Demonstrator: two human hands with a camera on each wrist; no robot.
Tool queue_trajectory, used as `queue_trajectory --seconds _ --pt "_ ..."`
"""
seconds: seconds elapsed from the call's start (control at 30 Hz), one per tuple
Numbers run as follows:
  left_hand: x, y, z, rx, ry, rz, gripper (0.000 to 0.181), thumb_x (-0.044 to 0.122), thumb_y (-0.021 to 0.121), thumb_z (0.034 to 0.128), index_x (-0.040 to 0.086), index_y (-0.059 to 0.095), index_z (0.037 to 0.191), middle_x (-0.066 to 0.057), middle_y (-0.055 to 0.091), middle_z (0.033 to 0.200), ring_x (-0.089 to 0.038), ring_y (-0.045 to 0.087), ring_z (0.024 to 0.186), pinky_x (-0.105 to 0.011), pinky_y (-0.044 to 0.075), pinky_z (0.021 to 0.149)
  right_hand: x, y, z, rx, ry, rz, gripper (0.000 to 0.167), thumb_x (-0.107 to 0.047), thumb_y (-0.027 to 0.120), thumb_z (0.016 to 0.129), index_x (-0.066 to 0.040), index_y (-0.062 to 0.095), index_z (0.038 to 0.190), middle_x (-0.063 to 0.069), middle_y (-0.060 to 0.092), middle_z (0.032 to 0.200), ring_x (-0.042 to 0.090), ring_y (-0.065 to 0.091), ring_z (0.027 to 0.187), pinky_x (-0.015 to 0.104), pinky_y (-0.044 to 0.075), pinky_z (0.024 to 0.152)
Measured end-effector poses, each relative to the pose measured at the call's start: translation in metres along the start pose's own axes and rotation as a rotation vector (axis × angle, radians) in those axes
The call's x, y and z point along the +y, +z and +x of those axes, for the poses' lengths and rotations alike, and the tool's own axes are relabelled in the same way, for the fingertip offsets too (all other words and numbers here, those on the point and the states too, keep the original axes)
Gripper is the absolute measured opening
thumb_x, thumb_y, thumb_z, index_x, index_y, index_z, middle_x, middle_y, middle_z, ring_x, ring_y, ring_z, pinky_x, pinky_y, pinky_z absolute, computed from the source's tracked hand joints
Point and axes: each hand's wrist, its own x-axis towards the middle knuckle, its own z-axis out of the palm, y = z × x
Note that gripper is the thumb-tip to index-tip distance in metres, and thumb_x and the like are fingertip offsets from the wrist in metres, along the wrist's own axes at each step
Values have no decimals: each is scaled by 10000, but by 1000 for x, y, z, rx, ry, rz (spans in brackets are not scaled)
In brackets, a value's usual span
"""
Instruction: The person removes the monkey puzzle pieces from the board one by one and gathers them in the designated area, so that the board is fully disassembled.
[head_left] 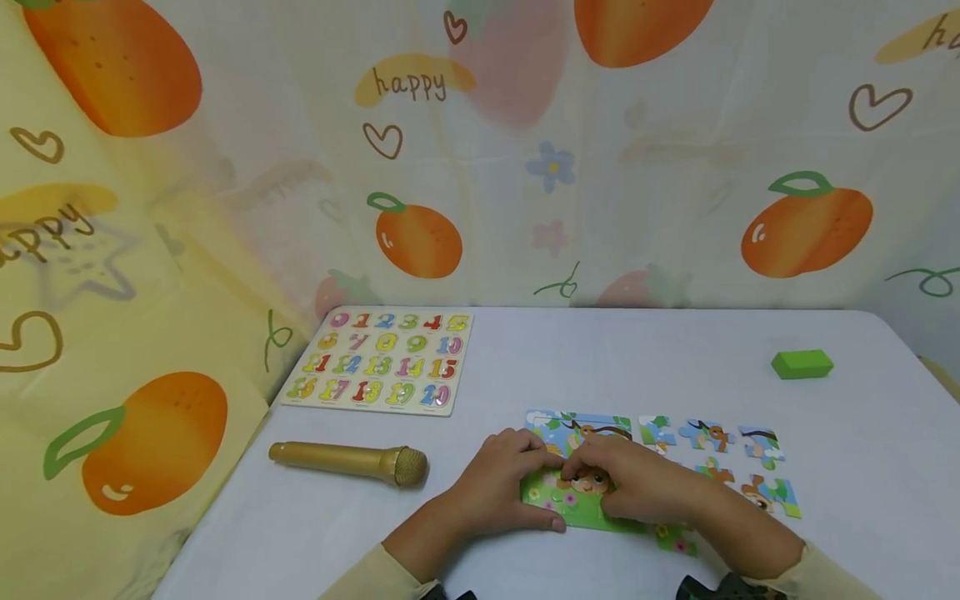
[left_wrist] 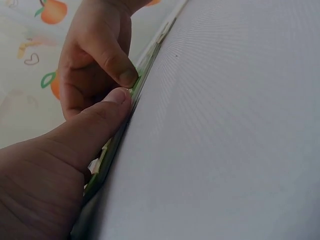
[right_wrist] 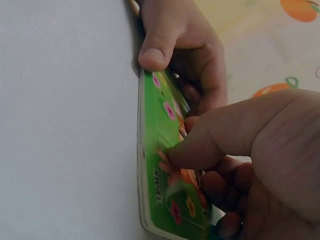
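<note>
A jigsaw puzzle board (head_left: pixel 600 521) with a cartoon animal and flowers on green lies near the table's front. My left hand (head_left: pixel 506 483) holds it at the left side, fingers bent over the picture and thumb along the front edge. In the right wrist view that thumb (right_wrist: pixel 155 56) rests on the board's rim. My right hand (head_left: pixel 645 483) pinches a puzzle piece (head_left: pixel 591 481) with the animal's face, within the board. The right fingertips are partly hidden in the head view. Loose puzzle pieces (head_left: pixel 708 435) lie just right of the board, some partly behind the right forearm.
A number puzzle board (head_left: pixel 378 362) lies at the back left, with a gold toy microphone (head_left: pixel 348 463) in front of it. A green block (head_left: pixel 802 364) sits at the back right of the white table (head_left: pixel 600 358). A printed curtain (head_left: pixel 525 233) hangs behind.
</note>
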Motion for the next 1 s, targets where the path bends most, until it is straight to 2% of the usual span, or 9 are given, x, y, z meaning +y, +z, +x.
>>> queue_trajectory --seconds 0.2,0.4,0.7,0.9,1.0 --pt "-2 0 1 4 -2 3 686 646 909 747 324 733 1327 135 591 1173 -46 483 1021 -298 417 953 -4 2 1 8 39 3 614 103 658 710 -281 709 1186 -155 625 1156 129 540 1098 358 457 932" --pt "-3 0 -1 15 -3 3 685 640 913 747 305 740 1320 128 591 1165 -49 481 1010 -305 421 950 -8 7 3 27 64 -11 621 117 641 655 -253 656 1153 -93 579 1086 154 510 1024 341 436 868" --pt "-1 0 -1 -7 -13 1 677 642 903 762 296 737 1320 135 570 1157 -46 464 999 -289 410 938 -8 10 1 26 80 13 654 126 657 664 -318 629 1143 -125 578 969 144 493 944 328 408 794" --pt "0 0 0 -13 -12 -15 672 643 901 765 302 736 1320 138 573 1158 -39 458 993 -273 402 930 -4 7 -1 24 8 125 633 172 618 676 -247 638 1150 -59 576 932 95 499 783 260 429 700" --pt "0 0 0 -9 -9 -11 671 640 904 763 301 736 1318 137 573 1157 -38 458 992 -272 402 926 -2 6 -1 25 -29 159 597 167 609 700 -220 644 1154 -44 582 939 89 500 759 245 438 688"
